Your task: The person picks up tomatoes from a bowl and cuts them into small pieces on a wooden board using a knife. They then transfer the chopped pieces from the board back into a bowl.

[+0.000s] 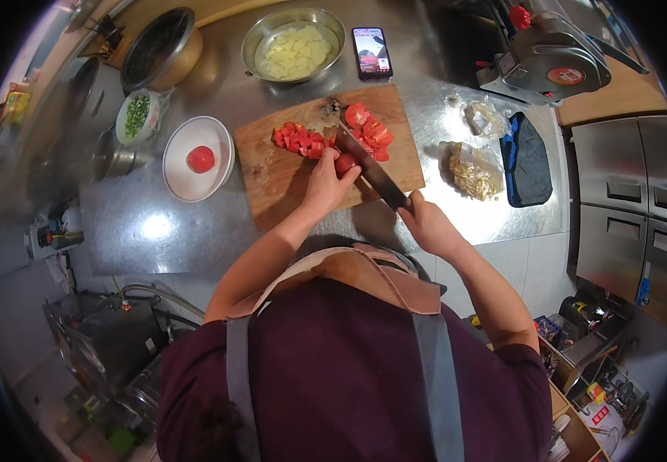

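My left hand (pixel 328 183) holds a piece of tomato (pixel 345 164) against the wooden cutting board (pixel 281 196). In my right hand (pixel 430 224) is the handle of a cleaver (pixel 375 171), whose dark blade slants up and left across the board, close beside the held tomato. Diced tomato (pixel 298 140) lies in a heap left of the blade. Larger cut tomato pieces (pixel 376 131) lie beyond it on the right. A whole tomato (pixel 200 159) rests in a white bowl (pixel 173 167) to the left of the board.
Behind the board stand a metal bowl of pale slices in liquid (pixel 298 53) and a phone (pixel 371 53). Chopped green onion (pixel 136 115) is at left, near a large pot (pixel 192 49). Bagged bean sprouts (pixel 476 171), a dark pouch (pixel 524 164) and a slicing machine (pixel 558 63) occupy the right.
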A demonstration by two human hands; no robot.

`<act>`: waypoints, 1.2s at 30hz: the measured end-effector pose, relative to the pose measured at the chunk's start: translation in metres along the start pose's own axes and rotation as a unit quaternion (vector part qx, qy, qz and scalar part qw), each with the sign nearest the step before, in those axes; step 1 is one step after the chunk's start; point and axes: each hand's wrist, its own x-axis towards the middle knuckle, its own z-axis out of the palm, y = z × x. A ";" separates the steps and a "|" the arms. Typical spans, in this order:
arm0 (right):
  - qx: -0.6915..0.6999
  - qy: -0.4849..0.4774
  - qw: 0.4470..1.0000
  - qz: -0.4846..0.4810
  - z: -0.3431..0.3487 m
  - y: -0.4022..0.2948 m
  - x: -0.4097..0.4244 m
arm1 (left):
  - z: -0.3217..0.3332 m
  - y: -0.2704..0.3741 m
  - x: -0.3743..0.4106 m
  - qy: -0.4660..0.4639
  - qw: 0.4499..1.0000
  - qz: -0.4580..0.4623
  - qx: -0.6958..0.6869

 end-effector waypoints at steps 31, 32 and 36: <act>0.014 0.040 0.999 -0.020 0.004 -0.045 -0.024 | -0.099 -0.081 -0.058 0.093 0.987 0.089 -0.093; 0.020 0.036 0.999 -0.007 0.007 -0.050 -0.023 | -0.091 -0.092 -0.058 0.126 0.980 0.081 -0.132; 0.004 0.006 1.000 -0.012 0.012 -0.076 -0.016 | -0.102 -0.081 -0.055 0.114 0.986 0.091 -0.085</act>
